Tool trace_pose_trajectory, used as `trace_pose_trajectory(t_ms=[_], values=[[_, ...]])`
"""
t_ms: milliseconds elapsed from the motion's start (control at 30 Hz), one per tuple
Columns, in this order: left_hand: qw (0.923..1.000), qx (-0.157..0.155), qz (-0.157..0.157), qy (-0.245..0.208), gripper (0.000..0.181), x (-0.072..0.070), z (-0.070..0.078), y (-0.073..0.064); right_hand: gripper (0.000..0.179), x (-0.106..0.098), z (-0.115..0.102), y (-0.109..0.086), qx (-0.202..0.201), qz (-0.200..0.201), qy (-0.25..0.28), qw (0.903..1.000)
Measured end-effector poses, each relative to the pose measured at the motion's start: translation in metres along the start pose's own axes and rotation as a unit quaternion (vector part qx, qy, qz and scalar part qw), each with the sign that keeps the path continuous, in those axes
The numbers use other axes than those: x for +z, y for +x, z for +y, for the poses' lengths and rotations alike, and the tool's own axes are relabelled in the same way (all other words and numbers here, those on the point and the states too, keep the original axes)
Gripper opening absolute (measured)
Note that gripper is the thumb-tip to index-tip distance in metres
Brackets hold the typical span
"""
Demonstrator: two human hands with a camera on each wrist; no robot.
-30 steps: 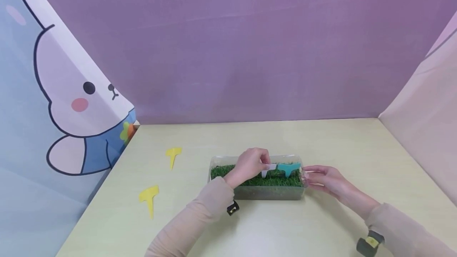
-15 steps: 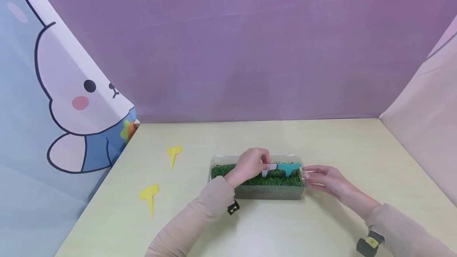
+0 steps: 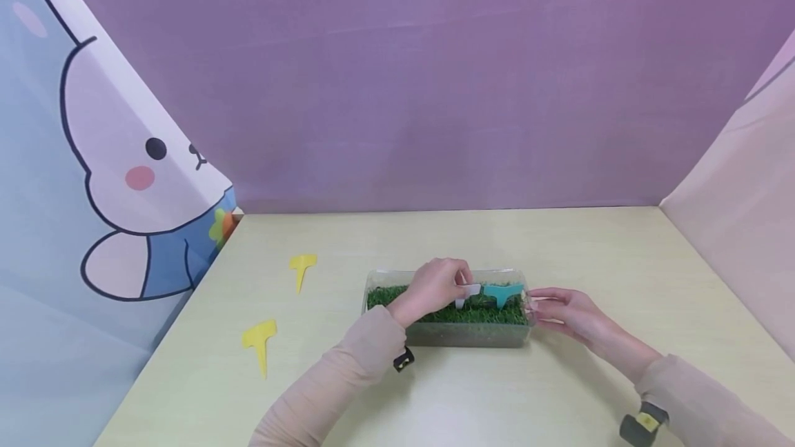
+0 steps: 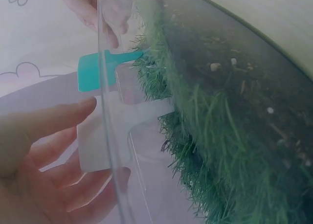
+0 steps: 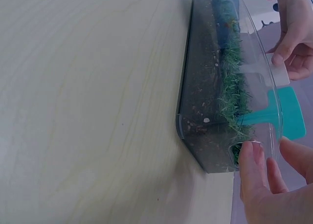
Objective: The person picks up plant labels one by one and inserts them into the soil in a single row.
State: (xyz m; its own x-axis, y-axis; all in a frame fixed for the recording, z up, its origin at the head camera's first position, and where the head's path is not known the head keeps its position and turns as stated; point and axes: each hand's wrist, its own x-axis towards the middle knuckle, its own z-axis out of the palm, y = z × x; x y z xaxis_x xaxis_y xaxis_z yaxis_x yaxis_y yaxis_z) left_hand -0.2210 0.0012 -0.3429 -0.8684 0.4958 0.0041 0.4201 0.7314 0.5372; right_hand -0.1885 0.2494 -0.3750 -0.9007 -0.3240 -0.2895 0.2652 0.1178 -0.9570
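Observation:
A clear plastic planter box [image 3: 468,335] with dark soil and green grass stands mid-table. From the grass rise a teal T-shaped plant label [image 3: 503,293] and, to its left, a white plant label [image 4: 95,141]. My left hand [image 3: 435,285] reaches over the box and holds the white label's head, thumb on one side and fingers behind. At the box's right end my right hand [image 3: 574,316] grips the end wall, its fingertips at the oval handle hole [image 5: 236,153] and the thumb by the rim. The left hand covers part of the grass in the head view.
Two yellow T-shaped plant labels lie flat on the table [image 3: 596,247] left of the box: one farther back [image 3: 302,267], one nearer [image 3: 260,343]. A purple cloth backdrop [image 3: 435,88] rises behind the table. Printed cloth hangs at the left side.
Both hands stay nearly in place, with only a very slight shift of the left hand and forearm. The box and labels have not visibly moved on the table.

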Motion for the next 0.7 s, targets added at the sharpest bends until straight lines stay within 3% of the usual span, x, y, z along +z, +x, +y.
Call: trace_pose_trajectory(t_ms=[167,333,700], values=[[0.9997,-0.01,-0.023,0.003,0.016,0.001,-0.001,-0.001,0.052,0.0,0.0,0.0,0.001,-0.002,0.007,1.0],[0.9986,-0.009,-0.035,0.038,0.025,-0.002,-0.002,-0.005,0.053,0.0,0.001,0.001,-0.002,0.001,0.006,1.0],[0.9951,-0.012,-0.042,0.088,0.031,-0.015,-0.009,-0.016,0.053,-0.001,0.001,0.001,0.001,0.002,-0.003,1.0]])
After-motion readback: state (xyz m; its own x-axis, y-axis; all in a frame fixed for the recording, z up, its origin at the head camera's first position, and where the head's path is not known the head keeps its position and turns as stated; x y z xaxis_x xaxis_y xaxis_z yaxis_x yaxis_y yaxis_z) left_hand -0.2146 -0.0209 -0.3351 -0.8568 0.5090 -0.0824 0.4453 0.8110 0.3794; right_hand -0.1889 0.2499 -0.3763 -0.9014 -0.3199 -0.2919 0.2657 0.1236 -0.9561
